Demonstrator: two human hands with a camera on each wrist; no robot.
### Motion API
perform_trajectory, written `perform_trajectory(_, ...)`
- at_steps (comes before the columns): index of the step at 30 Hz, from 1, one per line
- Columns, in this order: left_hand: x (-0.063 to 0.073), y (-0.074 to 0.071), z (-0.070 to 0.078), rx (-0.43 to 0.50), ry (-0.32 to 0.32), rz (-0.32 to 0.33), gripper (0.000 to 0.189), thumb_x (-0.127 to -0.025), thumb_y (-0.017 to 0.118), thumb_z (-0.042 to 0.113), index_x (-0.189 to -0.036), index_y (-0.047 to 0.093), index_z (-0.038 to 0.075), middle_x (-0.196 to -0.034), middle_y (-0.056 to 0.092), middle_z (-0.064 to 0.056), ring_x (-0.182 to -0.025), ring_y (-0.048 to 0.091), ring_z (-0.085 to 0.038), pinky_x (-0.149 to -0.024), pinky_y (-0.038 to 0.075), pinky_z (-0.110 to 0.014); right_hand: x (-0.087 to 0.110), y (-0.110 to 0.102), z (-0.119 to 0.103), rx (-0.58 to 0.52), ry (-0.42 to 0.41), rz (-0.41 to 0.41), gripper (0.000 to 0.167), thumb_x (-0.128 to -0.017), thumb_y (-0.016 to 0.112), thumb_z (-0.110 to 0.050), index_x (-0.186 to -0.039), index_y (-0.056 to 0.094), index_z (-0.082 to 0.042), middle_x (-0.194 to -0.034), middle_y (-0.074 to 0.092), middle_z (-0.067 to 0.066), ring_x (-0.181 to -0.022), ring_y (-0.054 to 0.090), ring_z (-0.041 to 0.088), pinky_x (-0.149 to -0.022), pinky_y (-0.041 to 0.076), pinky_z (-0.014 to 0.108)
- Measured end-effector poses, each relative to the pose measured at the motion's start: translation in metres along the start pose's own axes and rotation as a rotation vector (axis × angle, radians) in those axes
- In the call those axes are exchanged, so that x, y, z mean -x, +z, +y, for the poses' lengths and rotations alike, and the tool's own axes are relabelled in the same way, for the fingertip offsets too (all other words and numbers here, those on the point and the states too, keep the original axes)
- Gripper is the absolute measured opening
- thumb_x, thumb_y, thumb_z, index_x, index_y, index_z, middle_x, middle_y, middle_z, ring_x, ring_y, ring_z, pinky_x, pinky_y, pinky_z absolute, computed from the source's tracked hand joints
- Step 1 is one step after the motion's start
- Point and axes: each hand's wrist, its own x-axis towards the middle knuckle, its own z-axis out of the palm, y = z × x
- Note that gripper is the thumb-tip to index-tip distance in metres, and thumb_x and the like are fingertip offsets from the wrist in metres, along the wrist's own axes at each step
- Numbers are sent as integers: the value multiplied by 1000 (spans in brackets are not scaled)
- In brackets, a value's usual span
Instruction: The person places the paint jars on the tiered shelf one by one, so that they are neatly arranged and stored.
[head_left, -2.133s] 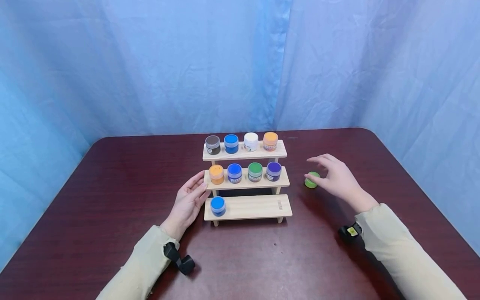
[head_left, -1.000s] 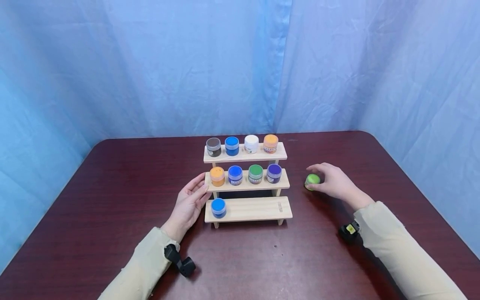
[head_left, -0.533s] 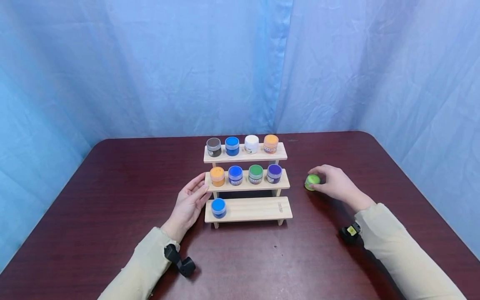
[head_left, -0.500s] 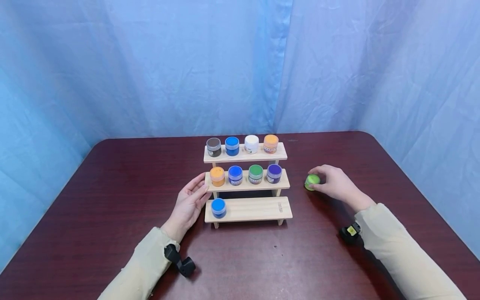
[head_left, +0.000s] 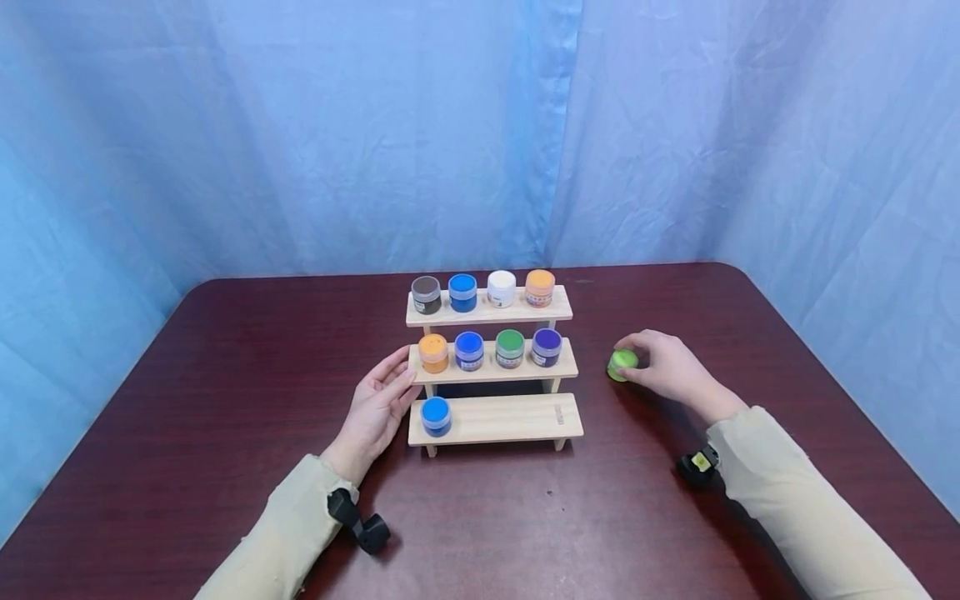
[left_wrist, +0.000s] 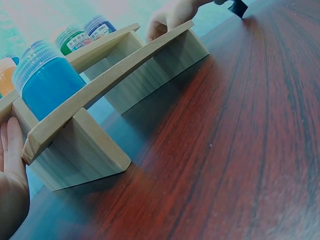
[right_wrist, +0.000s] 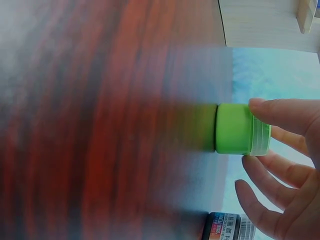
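In the head view a three-tier wooden display stand [head_left: 498,417] stands mid-table. My left hand [head_left: 377,410] holds the left end of its middle shelf between thumb and fingers; in the left wrist view the fingers [left_wrist: 14,150] lie along the wood. To the right of the stand, my right hand [head_left: 670,367] pinches a light green paint jar [head_left: 622,365]. The right wrist view shows the thumb [right_wrist: 280,111] and fingertips on the clear rim of the green jar's lid, its base down at the tabletop. A blue paint jar [head_left: 436,417] sits at the left of the lowest shelf.
On the top shelf are brown [head_left: 426,295], blue, white and orange paint jars. The middle shelf bears yellow-orange [head_left: 433,354], blue, green and purple ones. A dark labelled jar [right_wrist: 223,226] appears low in the right wrist view. Blue curtains [head_left: 375,142] hang behind the table.
Two seconds ago my right hand hovered over the green jar with fingers spread; it has since lowered and closed thumb and fingers on the lid. My left hand keeps its place on the stand.
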Motion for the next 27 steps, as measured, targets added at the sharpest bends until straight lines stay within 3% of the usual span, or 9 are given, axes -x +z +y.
perform_trajectory(14, 0, -1, 0, 27, 5, -6, 52, -96, 41, -8, -146, 29, -1, -95, 56, 4, -85, 61, -2, -79, 53, -15, 3, -1, -5, 36, -36, 49, 29, -77, 75, -9, -104, 67, -1, -96, 63, 14, -85, 57, 27, -76, 50, 46)
perform_trajectory(27, 1, 0, 0, 29, -2, -1, 52, -96, 42, -7, -146, 29, -1, -95, 54, 3, -84, 61, -2, -79, 53, -14, 8, 0, -18, -17, -161, 259, 29, -70, 77, -2, -99, 70, -3, -91, 63, 7, -78, 62, 20, -70, 56, 37)
